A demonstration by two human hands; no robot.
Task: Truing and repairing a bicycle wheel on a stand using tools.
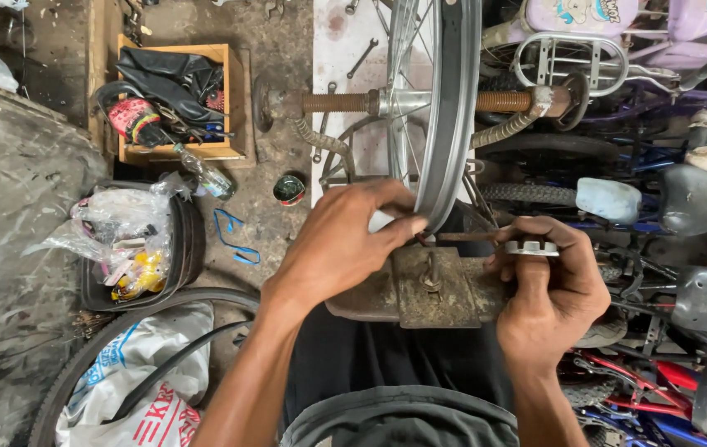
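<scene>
Head view: my left hand (337, 244) pinches the wheel rim (450, 124) between its fingertips, and my right hand (548, 285) is closed around a round spoke wrench (529, 247) beside it.

Your left hand (333, 248) covers the lower edge of the wheel rim (450, 108), whose top runs off the upper edge of the picture, so you cannot see where fingertips meet metal. Your right hand (548, 285) wraps most of the small metal tool (529, 247), hiding its handle and how it joins the thin rod (461, 237). The tyre (122, 339) at lower left is cut by the bottom edge, and the box contents (167, 91) are too jumbled to tell apart
</scene>
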